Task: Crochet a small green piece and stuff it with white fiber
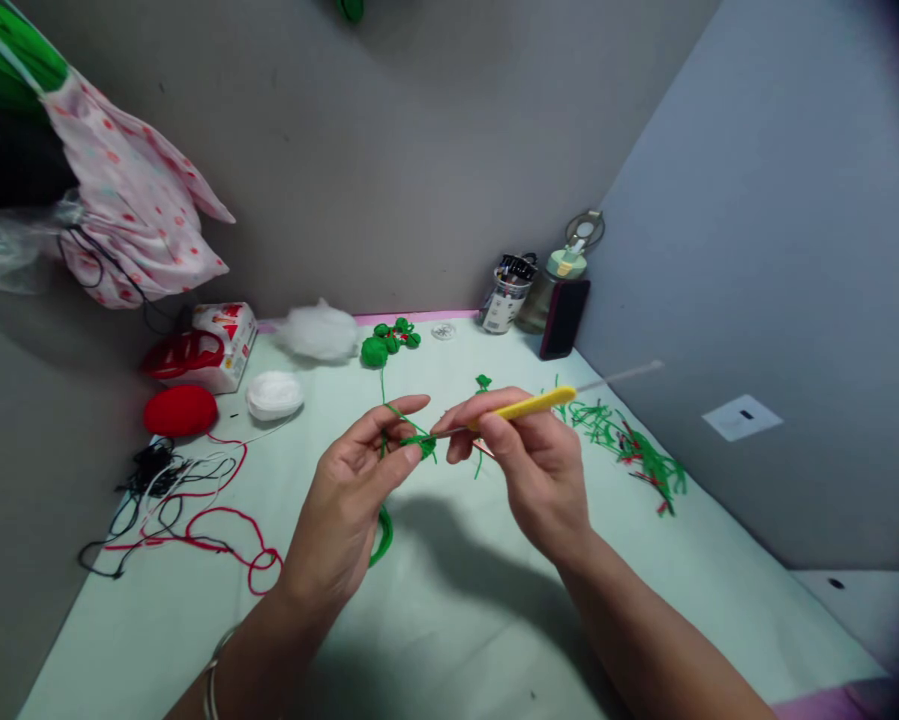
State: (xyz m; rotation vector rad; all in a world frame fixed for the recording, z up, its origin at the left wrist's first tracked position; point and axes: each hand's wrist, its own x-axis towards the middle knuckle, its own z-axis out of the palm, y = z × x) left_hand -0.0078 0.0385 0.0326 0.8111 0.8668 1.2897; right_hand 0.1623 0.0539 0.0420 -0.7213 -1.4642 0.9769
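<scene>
My left hand (355, 490) pinches a small green crochet piece (419, 443) between thumb and fingers, with green yarn (382, 535) looped over the index finger and trailing below the palm. My right hand (528, 465) grips a crochet hook with a yellow handle (535, 404); its metal tip points left into the green piece. Both hands are held just above the pale green table (449, 620), close together at its middle.
At the back lie a green yarn ball with small green pieces (389, 342), white stuffing (318, 330), a white yarn ball (273, 394), a red yarn ball (180, 410) and a box (220, 345). Green yarn scraps (629, 450) lie right, tangled cords (171, 500) left. A cup, bottle and phone (546, 300) stand by the wall.
</scene>
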